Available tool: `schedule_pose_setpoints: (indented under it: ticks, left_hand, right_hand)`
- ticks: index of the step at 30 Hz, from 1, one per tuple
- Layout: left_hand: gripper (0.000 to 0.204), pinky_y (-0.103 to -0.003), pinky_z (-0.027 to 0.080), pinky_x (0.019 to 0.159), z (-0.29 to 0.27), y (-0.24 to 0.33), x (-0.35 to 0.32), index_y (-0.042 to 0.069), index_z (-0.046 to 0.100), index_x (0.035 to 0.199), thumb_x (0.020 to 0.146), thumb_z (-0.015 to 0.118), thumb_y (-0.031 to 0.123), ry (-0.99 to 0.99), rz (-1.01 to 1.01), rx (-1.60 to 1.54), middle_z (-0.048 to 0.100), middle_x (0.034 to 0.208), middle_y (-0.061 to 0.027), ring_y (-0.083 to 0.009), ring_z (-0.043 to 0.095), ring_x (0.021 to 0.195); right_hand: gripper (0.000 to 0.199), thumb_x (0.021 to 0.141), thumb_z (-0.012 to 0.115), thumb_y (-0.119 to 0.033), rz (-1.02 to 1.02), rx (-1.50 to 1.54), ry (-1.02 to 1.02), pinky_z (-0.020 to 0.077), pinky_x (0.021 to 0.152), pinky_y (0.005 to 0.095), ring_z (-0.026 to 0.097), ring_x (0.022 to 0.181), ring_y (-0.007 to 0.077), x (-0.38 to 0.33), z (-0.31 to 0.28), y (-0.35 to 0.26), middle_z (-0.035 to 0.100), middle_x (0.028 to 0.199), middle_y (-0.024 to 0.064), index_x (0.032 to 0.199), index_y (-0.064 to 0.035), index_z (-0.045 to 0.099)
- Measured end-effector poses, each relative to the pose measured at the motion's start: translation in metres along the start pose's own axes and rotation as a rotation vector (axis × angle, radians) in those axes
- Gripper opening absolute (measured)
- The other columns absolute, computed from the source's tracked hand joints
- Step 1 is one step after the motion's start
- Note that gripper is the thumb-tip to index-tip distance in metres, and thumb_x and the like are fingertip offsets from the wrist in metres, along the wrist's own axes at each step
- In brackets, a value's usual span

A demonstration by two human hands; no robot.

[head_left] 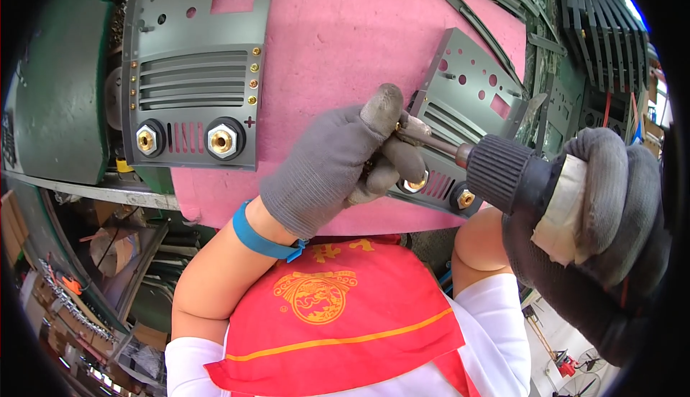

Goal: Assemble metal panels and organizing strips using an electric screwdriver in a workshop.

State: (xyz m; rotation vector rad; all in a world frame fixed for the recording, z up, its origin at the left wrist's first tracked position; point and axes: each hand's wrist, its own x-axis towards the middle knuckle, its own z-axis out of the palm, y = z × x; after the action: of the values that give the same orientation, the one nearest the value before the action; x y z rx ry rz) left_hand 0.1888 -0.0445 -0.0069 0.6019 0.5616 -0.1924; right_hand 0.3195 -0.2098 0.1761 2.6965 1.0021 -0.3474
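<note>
My right hand [607, 203], in a grey glove, grips a black power screwdriver [503, 171] with whitish tape around its body. The bit points left, to the fingertips of my left hand [330, 160]. That hand, gloved too and with a blue wristband, is closed in a pinch around a small brass screw [399, 126] at the bit's tip. Under both lies a tilted grey metal panel [467, 95] with round holes, a rectangular cutout and brass-centred sockets; my left fingers hide part of it. A similar panel [198, 34] with louvres, brass screws and two sockets lies at the left.
Both panels rest on a pink padded surface [338, 38]. Long dark metal strips [478, 27] lie at the far right, beside a stack of dark finned parts [607, 30]. A green board [61, 81] is at the left, above cluttered shelves [115, 253].
</note>
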Motion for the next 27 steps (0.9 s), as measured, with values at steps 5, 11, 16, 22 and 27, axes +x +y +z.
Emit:
schedule_pose_setpoints:
  ticks: [5,11,16,22,27]
  left_hand:
    - [0.067,-0.021,0.033,0.046,-0.007,-0.003,0.001,0.004,0.069,0.1,0.099,0.047,0.067,-0.048,-0.036,0.063,0.062,0.069,-0.0018,-0.0051,0.043,0.052]
    - [0.06,-0.021,0.034,0.046,-0.011,-0.01,0.004,0.004,0.066,0.11,0.102,0.047,0.06,-0.178,0.064,-0.053,0.065,0.075,-0.0018,-0.0039,0.044,0.054]
    - [0.05,-0.019,0.033,0.046,-0.006,-0.012,0.004,0.005,0.065,0.117,0.105,0.048,0.051,-0.145,0.034,-0.042,0.069,0.08,-0.0023,-0.003,0.042,0.053]
    - [0.06,-0.021,0.031,0.051,0.002,0.001,0.0,0.0,0.062,0.115,0.103,0.046,0.057,-0.119,0.009,0.058,0.051,0.069,0.0016,-0.0042,0.034,0.051]
    - [0.063,-0.02,0.027,0.047,0.007,0.007,0.0,0.0,0.061,0.119,0.103,0.045,0.058,-0.097,-0.043,0.092,0.05,0.067,0.0017,-0.0034,0.032,0.049]
  right_hand:
    - [0.04,0.088,0.075,-0.025,-0.053,-0.157,0.016,0.0235,0.041,0.0199,0.03,0.043,0.0064,0.005,-0.003,-0.016,0.037,0.065,-0.0035,0.076,-0.0074,0.042]
    - [0.037,0.087,0.076,-0.025,0.0,-0.326,-0.042,0.0288,0.044,0.0197,0.033,0.045,0.0057,0.006,-0.008,-0.026,0.043,0.067,-0.0038,0.075,-0.01,0.045]
    - [0.034,0.086,0.076,-0.026,0.05,-0.465,-0.092,0.0333,0.047,0.0195,0.036,0.046,0.0051,0.006,-0.014,-0.031,0.047,0.069,-0.004,0.074,-0.0123,0.047]
    - [0.033,0.085,0.08,-0.028,-0.108,-0.239,0.08,0.0367,0.042,0.0224,0.041,0.046,0.0063,0.008,-0.015,-0.037,0.05,0.072,-0.0033,0.081,-0.0103,0.052]
    - [0.035,0.087,0.078,-0.03,-0.14,-0.37,0.048,0.0339,0.041,0.0235,0.037,0.044,0.0086,0.011,-0.012,-0.034,0.043,0.068,-0.0031,0.08,-0.0109,0.05]
